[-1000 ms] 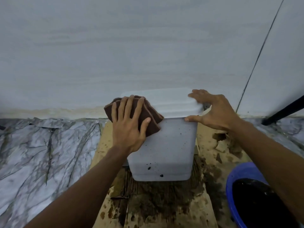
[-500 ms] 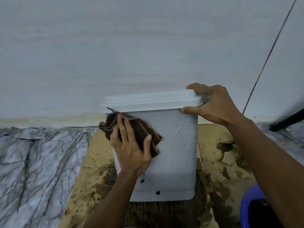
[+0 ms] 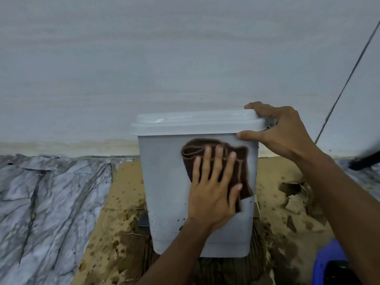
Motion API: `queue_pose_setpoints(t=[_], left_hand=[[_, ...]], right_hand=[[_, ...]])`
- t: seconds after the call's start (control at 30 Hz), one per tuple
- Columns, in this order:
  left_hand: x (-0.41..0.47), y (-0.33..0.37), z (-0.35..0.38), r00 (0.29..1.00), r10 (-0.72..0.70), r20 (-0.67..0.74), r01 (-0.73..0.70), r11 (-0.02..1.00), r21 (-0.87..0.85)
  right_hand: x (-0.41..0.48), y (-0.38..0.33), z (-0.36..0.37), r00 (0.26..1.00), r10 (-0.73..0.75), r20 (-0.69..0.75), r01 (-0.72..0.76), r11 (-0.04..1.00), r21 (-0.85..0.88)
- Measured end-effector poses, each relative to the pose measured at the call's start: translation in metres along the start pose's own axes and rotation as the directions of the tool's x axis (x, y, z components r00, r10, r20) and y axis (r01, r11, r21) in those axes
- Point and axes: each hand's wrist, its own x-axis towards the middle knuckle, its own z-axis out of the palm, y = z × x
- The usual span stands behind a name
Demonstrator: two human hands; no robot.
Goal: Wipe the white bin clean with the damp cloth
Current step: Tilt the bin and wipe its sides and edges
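We note a pale wall (image 3: 185,58) across the far side, with marble-patterned floor (image 3: 51,192) at left. Stained, wet cardboard (image 3: 123,202) lies centre. On it the white bin (image 3: 164,182) stands upright against the wall, its near face speckled with dark spots low down and its lid (image 3: 185,124) closed. The right forearm comes in from the near right; the right hand (image 3: 281,130) clamps the lid's right corner, fingers curled over the top, thumb (image 3: 246,136) under the rim. The left hand (image 3: 211,194) lies flat on the bin's near face, its fingers (image 3: 207,161) straight and slightly apart, pressing the folded brown cloth (image 3: 242,161) to the upper right of that face. A blue bucket (image 3: 324,264) shows at the near right corner.
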Motion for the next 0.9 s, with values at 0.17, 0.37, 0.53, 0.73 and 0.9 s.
queue_pose_setpoints(t=[0.17, 0.37, 0.53, 0.73, 0.9], left_hand=[[-0.042, -0.028, -0.004, 0.954, -0.299, -0.031, 0.299, 0.954, -0.01], [0.018, -0.013, -0.014, 0.861, -0.492, -0.128, 0.486, 0.87, -0.079], [0.034, 0.042, 0.0, 0.968, -0.25, -0.03, 0.248, 0.967, -0.062], [-0.009, 0.007, 0.003, 1.0, 0.011, -0.018, -0.012, 1.0, -0.017], [-0.032, -0.017, 0.002, 0.958, -0.274, -0.089, 0.275, 0.961, 0.001]], right_hand=[[0.0, -0.002, 0.0, 1.0, 0.031, 0.002, -0.031, 0.999, 0.039], [-0.002, -0.002, 0.002, 1.0, 0.019, -0.01, -0.019, 0.999, 0.046], [-0.003, 0.003, 0.0, 1.0, 0.001, -0.02, 0.0, 1.0, 0.022], [-0.004, 0.003, -0.002, 0.999, 0.008, 0.032, -0.01, 0.999, 0.054], [-0.004, 0.0, -0.003, 0.999, 0.035, 0.022, -0.037, 0.996, 0.076]])
